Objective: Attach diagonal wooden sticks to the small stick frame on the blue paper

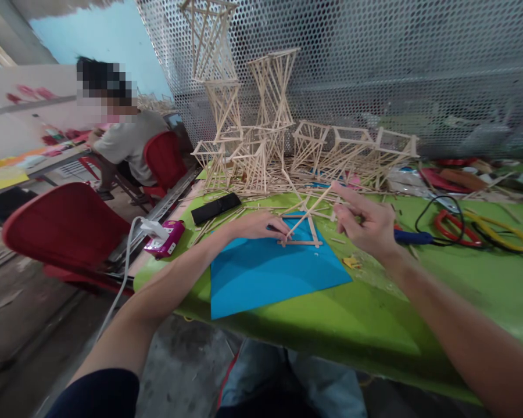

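A square frame of thin wooden sticks (314, 231) lies on a blue sheet (261, 278). My left hand (261, 225) is at the frame's near left corner, fingertips closed around the low end of a slanted wooden stick (310, 210). Part of its grip is hidden by the hand itself. Up at the stick's other end, my right hand (366, 223) touches the tip with a stretched index finger. Its thumb stands apart from that finger and the others are curled.
Several lattice towers of sticks (268, 93) rise at the back by a perforated metal screen (375, 69). A black case (216, 209) and a purple power socket (164, 239) are at left. Blue-handled tool (413, 237), red-handled tool (455, 229) right. A person (128, 145) sits beyond red chairs (70, 232).
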Tool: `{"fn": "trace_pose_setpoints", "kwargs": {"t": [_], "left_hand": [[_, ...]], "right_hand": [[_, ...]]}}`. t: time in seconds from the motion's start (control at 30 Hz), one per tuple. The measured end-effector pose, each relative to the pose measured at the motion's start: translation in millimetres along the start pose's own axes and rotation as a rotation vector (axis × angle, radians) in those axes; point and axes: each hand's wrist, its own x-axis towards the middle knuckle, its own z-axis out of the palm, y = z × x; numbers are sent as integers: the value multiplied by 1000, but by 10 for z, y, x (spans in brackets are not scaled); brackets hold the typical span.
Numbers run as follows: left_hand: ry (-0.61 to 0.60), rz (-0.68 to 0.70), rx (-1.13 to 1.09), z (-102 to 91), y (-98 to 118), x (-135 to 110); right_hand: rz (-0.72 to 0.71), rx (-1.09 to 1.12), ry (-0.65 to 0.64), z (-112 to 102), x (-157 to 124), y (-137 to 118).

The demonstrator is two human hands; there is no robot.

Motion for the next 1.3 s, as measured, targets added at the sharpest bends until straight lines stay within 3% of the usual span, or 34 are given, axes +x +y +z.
{"fn": "trace_pose_setpoints", "kwargs": {"t": [1.3], "left_hand": [[16, -28, 24, 5, -26, -8]], "right_hand": [[12, 23, -17, -21, 7, -4]]}}
